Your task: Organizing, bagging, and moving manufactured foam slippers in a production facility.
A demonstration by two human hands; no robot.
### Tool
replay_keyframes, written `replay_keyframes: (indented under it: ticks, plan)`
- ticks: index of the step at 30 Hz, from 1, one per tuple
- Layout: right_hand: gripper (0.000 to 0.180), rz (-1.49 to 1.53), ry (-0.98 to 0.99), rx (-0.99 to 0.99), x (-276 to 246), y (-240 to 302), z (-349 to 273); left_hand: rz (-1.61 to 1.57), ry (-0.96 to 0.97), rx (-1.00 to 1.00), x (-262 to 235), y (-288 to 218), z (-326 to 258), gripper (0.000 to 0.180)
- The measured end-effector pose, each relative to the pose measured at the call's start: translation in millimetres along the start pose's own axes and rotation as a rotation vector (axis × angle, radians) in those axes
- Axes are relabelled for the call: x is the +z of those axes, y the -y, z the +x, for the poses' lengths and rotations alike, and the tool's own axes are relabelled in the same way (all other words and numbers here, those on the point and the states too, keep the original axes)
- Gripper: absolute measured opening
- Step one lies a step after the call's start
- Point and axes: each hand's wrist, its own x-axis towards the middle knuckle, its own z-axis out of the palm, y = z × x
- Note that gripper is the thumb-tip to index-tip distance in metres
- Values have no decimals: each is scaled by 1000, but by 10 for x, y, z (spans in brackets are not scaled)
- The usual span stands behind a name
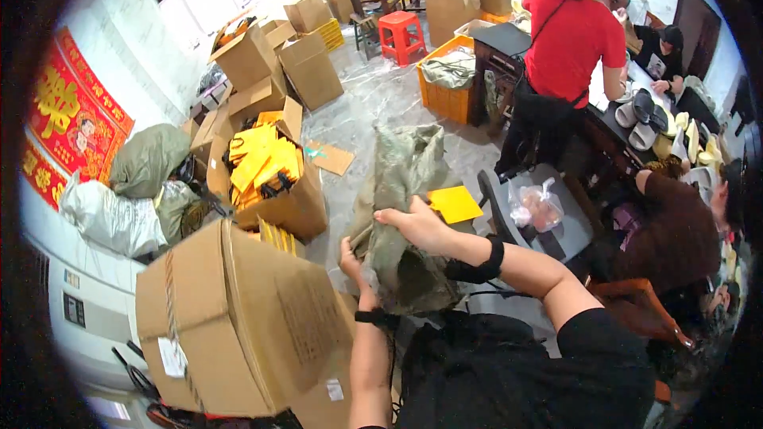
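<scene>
A crumpled grey-green woven sack (405, 167) hangs in front of me, held up between both hands. My right hand (417, 226) is closed on its near side, the thumb pressed over a fold. Lower down and to the left, my left hand (350, 260) grips the sack's left edge, its fingers partly hidden by the material. Just right of my right hand is a flat yellow piece (455, 204); whether it touches the sack I cannot tell. Dark bands circle both my wrists.
A large closed carton (246, 318) stands close on my left, beyond it an open box of yellow bags (274, 202). Filled sacks (119, 214) lean at the left wall. On my right, a chair (548, 242) carries a clear bag; a person in red (572, 40) works at a table.
</scene>
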Motion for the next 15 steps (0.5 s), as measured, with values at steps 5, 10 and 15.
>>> replay_keyframes:
  ticks: [5,10,15]
  plan:
    - [36,-65,80,-71,24,-31,942,-487,-5,-139,156,-375,624,26]
    - [36,-41,172,-35,56,-184,1845,-547,-81,-235,79,-104,1376,34]
    - [33,-242,155,47,133,-97,2664,-580,98,-227,26,209,2323,32]
